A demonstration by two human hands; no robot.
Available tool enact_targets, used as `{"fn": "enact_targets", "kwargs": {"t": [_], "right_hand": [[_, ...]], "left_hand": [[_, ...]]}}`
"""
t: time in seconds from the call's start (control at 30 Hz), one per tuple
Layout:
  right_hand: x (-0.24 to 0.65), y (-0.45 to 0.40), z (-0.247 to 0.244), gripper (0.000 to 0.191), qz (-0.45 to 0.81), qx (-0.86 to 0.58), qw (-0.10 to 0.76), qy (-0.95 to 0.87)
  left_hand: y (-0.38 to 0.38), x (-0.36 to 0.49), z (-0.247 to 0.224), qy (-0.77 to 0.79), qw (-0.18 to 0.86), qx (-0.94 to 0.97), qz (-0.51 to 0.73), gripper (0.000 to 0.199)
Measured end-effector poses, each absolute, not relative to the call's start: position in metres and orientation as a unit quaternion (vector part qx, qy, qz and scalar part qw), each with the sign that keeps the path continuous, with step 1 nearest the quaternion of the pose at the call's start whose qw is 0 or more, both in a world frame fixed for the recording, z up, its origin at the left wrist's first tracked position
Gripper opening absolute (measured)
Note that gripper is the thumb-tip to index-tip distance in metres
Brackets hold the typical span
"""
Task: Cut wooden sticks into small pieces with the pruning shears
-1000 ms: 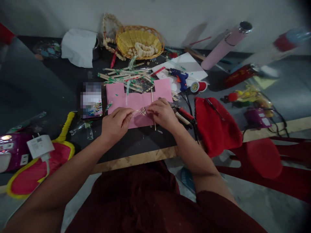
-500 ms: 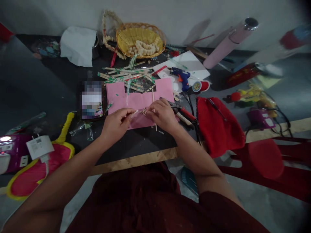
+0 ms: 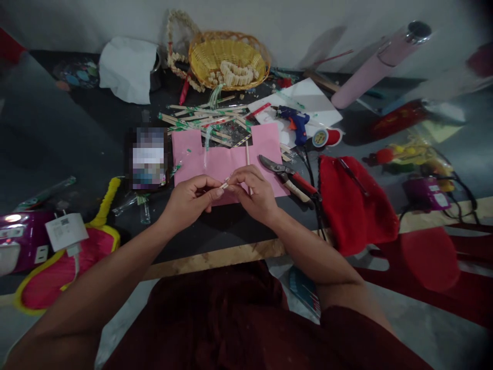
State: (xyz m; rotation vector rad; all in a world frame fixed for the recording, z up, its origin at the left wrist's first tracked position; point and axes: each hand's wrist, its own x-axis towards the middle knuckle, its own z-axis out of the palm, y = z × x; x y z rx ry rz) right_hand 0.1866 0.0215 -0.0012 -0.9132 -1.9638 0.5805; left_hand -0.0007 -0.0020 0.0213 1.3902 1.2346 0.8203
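Observation:
Above the pink paper (image 3: pixel 185 167), my left hand (image 3: pixel 194 199) pinches a small pale stick-like piece (image 3: pixel 224 185) between thumb and forefinger. My right hand (image 3: pixel 254 192) meets it from the other side, its fingertips closed on the same spot; whether it grips a separate bit is hidden. A thin wooden stick (image 3: pixel 247 151) lies on the paper, partly under my right hand. To the right are pruning shears (image 3: pixel 287 177) with red and pale handles.
Wrapped chopsticks (image 3: pixel 200 121) lie behind the paper. A glue gun (image 3: pixel 292 121) and red thread spool (image 3: pixel 327 137) sit on the right, near red cloth (image 3: pixel 354 205). A wicker basket (image 3: pixel 231 51) and pink flask (image 3: pixel 381 64) stand at the back; a phone-like object (image 3: pixel 148 159) is left.
My hands have come closer together, fingertips now meeting. The small patterned cluster seen between them before is now mostly covered by fingers. The view has shifted slightly.

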Motion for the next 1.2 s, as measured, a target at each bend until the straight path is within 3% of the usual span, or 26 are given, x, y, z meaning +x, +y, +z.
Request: {"fn": "enact_targets", "kwargs": {"t": [0.27, 0.53, 1.2], "right_hand": [[0.184, 0.018, -0.004, 0.005, 0.259, -0.356, 0.443, -0.781], [0.185, 0.015, 0.002, 0.007, 0.298, -0.342, 0.411, -0.79], [0.192, 0.016, 0.004, 0.01, 0.335, -0.308, 0.357, -0.816]], "left_hand": [[-0.005, 0.0, 0.03, 0.538, 0.437, 0.652, 0.307, 0.019], [0.0, -0.003, 0.032, 0.512, 0.532, 0.602, 0.304, 0.024], [-0.001, -0.007, 0.027, 0.501, 0.522, 0.646, 0.245, 0.027]]}}
